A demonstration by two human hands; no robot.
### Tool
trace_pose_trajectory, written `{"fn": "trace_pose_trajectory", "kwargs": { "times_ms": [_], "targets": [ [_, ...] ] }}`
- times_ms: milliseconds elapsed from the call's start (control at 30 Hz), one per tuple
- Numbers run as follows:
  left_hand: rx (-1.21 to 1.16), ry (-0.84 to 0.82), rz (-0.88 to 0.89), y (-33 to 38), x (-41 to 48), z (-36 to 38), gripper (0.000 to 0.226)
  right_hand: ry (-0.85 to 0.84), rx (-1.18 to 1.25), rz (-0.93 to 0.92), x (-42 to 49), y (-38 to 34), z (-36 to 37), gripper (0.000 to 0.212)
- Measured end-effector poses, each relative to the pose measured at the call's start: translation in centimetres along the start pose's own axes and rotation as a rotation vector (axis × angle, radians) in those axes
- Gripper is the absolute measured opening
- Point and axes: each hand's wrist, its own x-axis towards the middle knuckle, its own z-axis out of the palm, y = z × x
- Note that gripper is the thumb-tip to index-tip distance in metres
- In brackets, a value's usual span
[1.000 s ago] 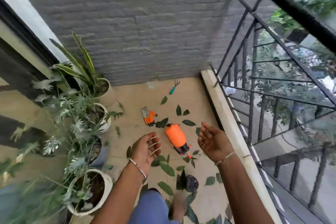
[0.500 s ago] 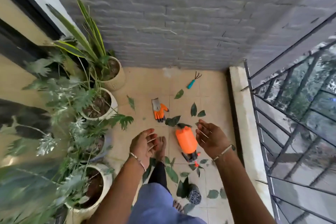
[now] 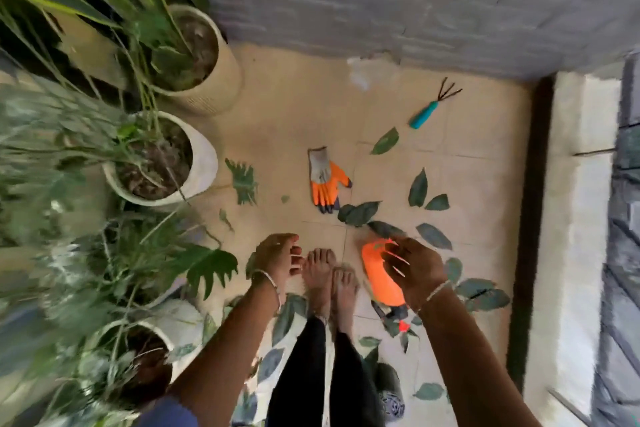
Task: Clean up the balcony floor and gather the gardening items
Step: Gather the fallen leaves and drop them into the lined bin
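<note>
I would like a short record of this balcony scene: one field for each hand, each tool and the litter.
left hand: open, empty, beside the feet
right hand: open, spread over the orange sprayer; contact unclear
orange sprayer: lying on the tiles
glove: orange and grey, flat on the tiles
hand rake: teal handle, near the wall
leaves: scattered over the tiles

The person is wearing a thin silver metal bangle [image 3: 268,279] behind the left hand [image 3: 277,260], a matching silver bangle [image 3: 438,289] behind the right hand [image 3: 415,270], close-fitting black fabric leggings [image 3: 301,374] reaching the ankles, and a blue fabric garment [image 3: 169,414]. Forearms and feet [image 3: 320,274] are going uncovered.
</note>
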Motion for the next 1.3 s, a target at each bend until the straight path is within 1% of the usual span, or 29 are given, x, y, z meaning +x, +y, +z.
{"fn": "trace_pose_trajectory", "kwargs": {
  "times_ms": [167,233,333,400,500,600,700,733,800,867,967,1033,1100,1167,1200,1233,1300],
  "targets": [
    [0.162,0.111,0.078,-3.8,14.3,2.1,0.01,0.029,-0.126,0.025,12.2,3.8,1.7,0.016],
    [0.179,0.171,0.105,-4.7,19.6,3.2,0.008,0.032,-0.19,0.015,16.6,4.9,2.4,0.017],
    [0.239,0.202,0.116,-6.8,27.5,4.0,0.008,0.052,-0.26,-0.022,22.6,5.9,3.2,0.018],
    [0.372,0.229,0.19,-8.2,32.0,4.5,0.017,0.075,-0.284,-0.061,26.3,6.2,3.6,0.016],
    [0.645,0.274,0.372,-8.6,35.1,5.2,0.031,0.106,-0.297,-0.126,30.9,6.1,4.1,0.012],
    [0.726,0.349,0.492,-9.1,38.6,5.2,0.042,0.109,-0.304,-0.19,34.7,6.1,5.0,0.018],
    [0.81,0.393,0.58,-9.3,41.1,4.9,0.055,0.1,-0.28,-0.204,37.2,6.0,6.1,0.02],
    [0.853,0.411,0.603,-9.4,41.7,4.8,0.055,0.097,-0.281,-0.206,37.9,6.0,6.4,0.019],
    [0.896,0.436,0.66,-9.5,42.4,4.8,0.048,0.089,-0.326,-0.233,39.0,6.0,7.0,0.02],
    [0.9,0.44,0.709,-9.7,42.7,4.8,0.032,0.09,-0.39,-0.289,39.7,6.3,7.6,0.022],
    [0.837,0.424,0.726,-9.9,43.1,4.9,0.013,0.109,-0.556,-0.435,41.0,7.2,8.7,0.015],
    [0.819,0.405,0.732,-10.0,43.3,4.8,0.009,0.105,-0.718,-0.517,41.8,7.4,9.8,0.02],
    [0.807,0.395,0.746,-9.9,43.3,4.6,0.008,0.11,-0.94,-0.521,42.5,7.7,11.2,0.03],
    [0.722,0.409,0.729,-9.8,42.5,4.6,0.008,0.121,-1.193,-0.525,43.1,8.7,12.8,0.033],
    [0.652,0.414,0.716,-9.9,41.8,4.7,0.008,0.132,-1.264,-0.533,43.5,9.4,13.4,0.036],
    [0.58,0.405,0.702,-10.0,40.9,4.8,0.008,0.151,-1.277,-0.533,43.8,10.0,13.8,0.038],
    [0.464,0.366,0.688,-10.5,39.0,4.6,0.007,0.192,-1.222,-0.557,43.8,10.8,14.6,0.03]
  ]
}}
